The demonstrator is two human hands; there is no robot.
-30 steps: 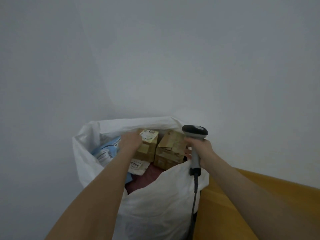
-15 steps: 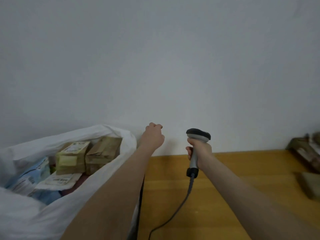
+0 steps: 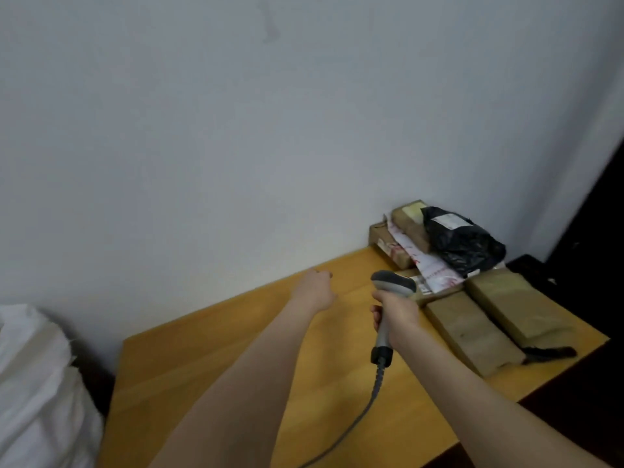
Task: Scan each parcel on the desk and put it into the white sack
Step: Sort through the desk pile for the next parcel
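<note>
Right hand [image 3: 396, 315] fingers grasping scanner [image 3: 393, 282]; left hand [image 3: 315, 292] loosely curled, empty; parcels [image 3: 472, 329] just beyond.

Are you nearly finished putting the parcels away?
Not yet. A second ago the left hand was inside the white sack among parcels; now it reaches empty over the desk. The right hand holds the scanner. Left: the black bag parcel, two brown parcels and the pile behind.

White sack [image 3: 33, 383] cut off at left edge — contents unseen.
</note>
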